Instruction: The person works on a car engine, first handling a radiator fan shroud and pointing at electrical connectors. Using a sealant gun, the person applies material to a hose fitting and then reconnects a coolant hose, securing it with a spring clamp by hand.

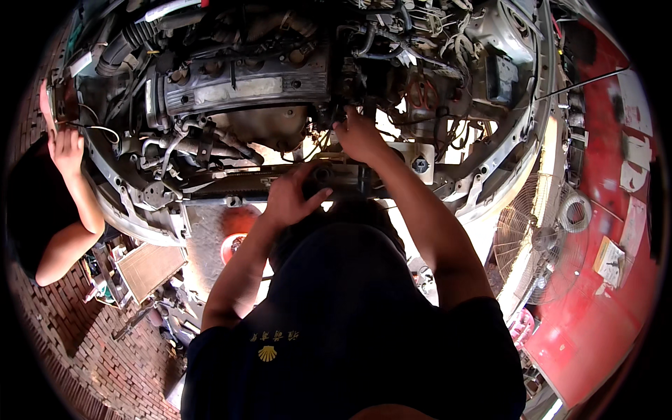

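Observation:
My left hand [290,197] rests on the front crossmember [245,180] of an open engine bay, thumb spread out and fingers partly curled over beside a dark round piece [321,173]. My right hand [358,138] reaches past it into dark hoses and fittings to the right of the engine's valve cover [238,80]; its fingertips are bent on something I cannot make out. A white plastic tank [421,168] sits just right of my right forearm, and a metal shield [269,122] lies below the valve cover.
A co-worker's hand and bare arm [70,154] are at the car's left edge. A wire-guard fan [532,238] stands right, beside a red surface [588,315] with papers. A tan board [150,269], tools and an orange container [234,248] lie below the bumper, over brick floor [98,350].

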`<state>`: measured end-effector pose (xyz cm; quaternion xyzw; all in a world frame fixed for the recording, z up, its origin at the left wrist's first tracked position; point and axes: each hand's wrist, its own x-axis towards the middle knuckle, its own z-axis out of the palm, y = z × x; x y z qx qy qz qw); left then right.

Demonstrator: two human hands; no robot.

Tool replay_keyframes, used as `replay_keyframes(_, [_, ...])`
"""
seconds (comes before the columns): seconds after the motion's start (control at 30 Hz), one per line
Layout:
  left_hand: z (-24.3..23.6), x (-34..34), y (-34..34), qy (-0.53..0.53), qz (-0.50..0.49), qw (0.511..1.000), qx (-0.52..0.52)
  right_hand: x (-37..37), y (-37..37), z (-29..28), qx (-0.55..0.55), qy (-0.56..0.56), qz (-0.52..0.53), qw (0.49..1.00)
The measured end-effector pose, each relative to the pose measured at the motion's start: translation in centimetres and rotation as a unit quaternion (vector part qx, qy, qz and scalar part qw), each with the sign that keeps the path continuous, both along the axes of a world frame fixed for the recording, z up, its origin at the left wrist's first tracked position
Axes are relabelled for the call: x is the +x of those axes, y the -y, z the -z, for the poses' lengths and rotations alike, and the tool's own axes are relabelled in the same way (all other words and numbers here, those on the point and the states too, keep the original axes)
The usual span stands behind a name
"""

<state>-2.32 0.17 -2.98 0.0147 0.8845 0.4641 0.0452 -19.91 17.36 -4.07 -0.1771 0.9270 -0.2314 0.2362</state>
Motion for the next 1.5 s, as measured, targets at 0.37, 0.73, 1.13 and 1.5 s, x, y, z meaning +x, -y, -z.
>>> replay_keyframes(0.37, [-0.4,-1.8,0.3,0.07,0.004,0.997,-0.031,-2.9,-0.5,6.9,-0.01,0.142,0.17,0.975])
replay_keyframes(0.73, [-0.8,-1.8,-0.2,0.038,0.02,0.998,-0.041,-1.4,-2.4,14.3,0.016,-0.119,0.152,0.981])
replay_keyframes(1.13, [-0.4,-1.2,0.3,0.04,0.02,0.998,-0.037,-1.3,0.3,8.7,0.149,0.046,0.002,0.988])
replay_keyframes(1.5, [-0.2,-0.1,0.2,0.012,0.004,0.999,-0.051,-1.5,1.7,7.4,0.298,0.005,-0.067,0.952])
